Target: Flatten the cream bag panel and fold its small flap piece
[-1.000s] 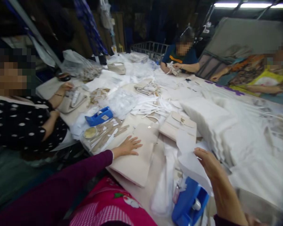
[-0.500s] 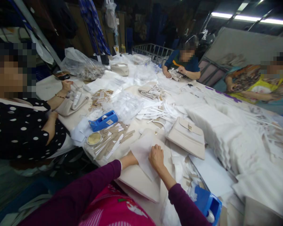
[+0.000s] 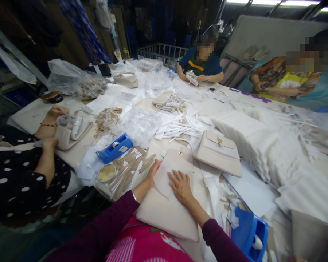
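Cream bag lies flat at lower centre of the frame, long axis running from lower left up to its clasp end near centre; white sheet rests on it; right hand presses the sheet, fingers spread flat; left hand steadies the sheet's edge, fingers together. Judged: smoothing the sheet; next calls for even pressure. Second bag lies just right; tape dispenser left.

Two blue plastic tape dispensers: one, another. Two flat beige flap bags: one, another. One round yellow tin.
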{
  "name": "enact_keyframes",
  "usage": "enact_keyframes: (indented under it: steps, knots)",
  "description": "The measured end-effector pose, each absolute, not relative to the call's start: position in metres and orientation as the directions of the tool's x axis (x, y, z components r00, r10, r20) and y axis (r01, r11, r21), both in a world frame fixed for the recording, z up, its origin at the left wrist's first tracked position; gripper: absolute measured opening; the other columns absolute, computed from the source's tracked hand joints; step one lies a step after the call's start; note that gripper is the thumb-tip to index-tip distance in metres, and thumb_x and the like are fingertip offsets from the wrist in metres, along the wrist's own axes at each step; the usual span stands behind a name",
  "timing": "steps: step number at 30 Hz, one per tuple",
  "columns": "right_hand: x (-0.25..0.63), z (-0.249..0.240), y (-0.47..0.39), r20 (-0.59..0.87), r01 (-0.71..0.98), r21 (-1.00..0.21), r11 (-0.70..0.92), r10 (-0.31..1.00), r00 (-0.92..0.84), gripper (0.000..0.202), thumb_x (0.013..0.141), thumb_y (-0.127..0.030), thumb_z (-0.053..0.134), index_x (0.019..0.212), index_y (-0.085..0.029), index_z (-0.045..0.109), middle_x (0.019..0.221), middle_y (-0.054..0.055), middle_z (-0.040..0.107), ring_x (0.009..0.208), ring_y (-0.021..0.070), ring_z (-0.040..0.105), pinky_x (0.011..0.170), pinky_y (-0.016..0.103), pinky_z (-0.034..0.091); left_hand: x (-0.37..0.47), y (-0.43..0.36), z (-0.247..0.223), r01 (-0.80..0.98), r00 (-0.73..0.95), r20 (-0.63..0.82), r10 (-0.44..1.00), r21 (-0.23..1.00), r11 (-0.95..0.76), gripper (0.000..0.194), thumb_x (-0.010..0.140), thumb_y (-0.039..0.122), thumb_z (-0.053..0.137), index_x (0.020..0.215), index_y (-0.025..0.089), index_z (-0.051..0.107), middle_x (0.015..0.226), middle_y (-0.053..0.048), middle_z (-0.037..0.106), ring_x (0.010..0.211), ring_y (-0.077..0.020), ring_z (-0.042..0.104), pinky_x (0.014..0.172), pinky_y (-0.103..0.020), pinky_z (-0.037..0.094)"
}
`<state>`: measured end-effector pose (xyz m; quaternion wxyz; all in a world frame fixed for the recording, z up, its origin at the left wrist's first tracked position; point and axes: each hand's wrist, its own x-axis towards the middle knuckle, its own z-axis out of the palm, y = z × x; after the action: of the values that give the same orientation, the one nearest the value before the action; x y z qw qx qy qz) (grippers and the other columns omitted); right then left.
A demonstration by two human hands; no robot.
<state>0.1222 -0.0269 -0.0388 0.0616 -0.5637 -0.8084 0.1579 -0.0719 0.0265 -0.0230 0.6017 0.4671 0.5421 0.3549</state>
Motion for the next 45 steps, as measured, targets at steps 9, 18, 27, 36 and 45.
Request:
enact_keyframes:
  steps: [9, 18, 27, 36, 45]
  knots:
    - [0.127, -0.033, -0.018, -0.125, 0.847, -0.383, 0.368, 0.888, -0.442, 0.057, 0.093, -0.045, 0.042, 0.147, -0.035, 0.025, 0.151, 0.003, 0.034, 0.135, 0.0291, 0.030, 0.110, 0.055, 0.017, -0.073, 0.040, -0.015, -0.040, 0.089, -0.490, 0.867, 0.868, 0.495, 0.049, 0.063, 0.018, 0.066, 0.109, 0.021, 0.049, 0.075, 0.003, 0.053, 0.072, -0.0135, 0.056, 0.070, -0.029, 0.047]
    - [0.128, -0.036, -0.016, -0.154, 0.833, -0.430, 0.348, 0.881, -0.447, 0.059, 0.092, -0.055, 0.040, 0.145, -0.033, 0.030, 0.152, 0.003, 0.032, 0.138, 0.0318, 0.024, 0.109, 0.060, 0.011, -0.066, 0.054, 0.005, 0.663, 0.011, -0.136, 0.991, 0.743, 0.095, 0.054, 0.069, 0.001, 0.043, 0.120, 0.018, 0.047, 0.101, -0.010, 0.054, 0.099, -0.0242, 0.049, 0.093, -0.045, 0.039]
    - [0.131, -0.041, -0.015, -0.110, 0.805, -0.487, 0.339, 0.890, -0.442, 0.060, 0.090, -0.054, 0.045, 0.143, -0.028, 0.034, 0.148, 0.006, 0.038, 0.136, 0.0326, 0.026, 0.110, 0.059, 0.013, -0.019, 0.049, -0.025, 0.845, 0.458, -0.124, 0.880, 0.368, -0.388, 0.022, 0.086, 0.012, 0.039, 0.099, 0.020, 0.056, 0.105, -0.012, 0.056, 0.099, -0.0255, 0.047, 0.084, -0.041, 0.039]
    - [0.138, -0.061, -0.004, -0.011, 0.958, -0.287, 0.022, 1.000, -0.027, 0.017, 0.092, -0.027, 0.047, 0.101, -0.016, 0.056, 0.102, 0.012, 0.056, 0.096, 0.0268, 0.048, 0.088, 0.039, 0.037, -0.022, 0.041, -0.037, 0.902, 0.412, -0.059, 0.909, 0.167, -0.398, 0.020, 0.088, 0.035, 0.052, 0.101, 0.020, 0.052, 0.106, -0.008, 0.056, 0.103, -0.0254, 0.046, 0.087, -0.041, 0.037]
    - [0.155, -0.058, 0.006, -0.085, 0.973, -0.174, 0.150, 0.982, -0.167, 0.030, 0.087, -0.039, 0.058, 0.105, -0.017, 0.052, 0.102, 0.011, 0.056, 0.099, 0.0267, 0.048, 0.092, 0.040, 0.031, -0.025, 0.042, -0.034, 0.922, 0.366, -0.105, 0.925, 0.178, -0.344, 0.044, 0.080, 0.054, 0.059, 0.104, 0.018, 0.053, 0.110, -0.010, 0.057, 0.107, -0.0283, 0.046, 0.087, -0.041, 0.038]
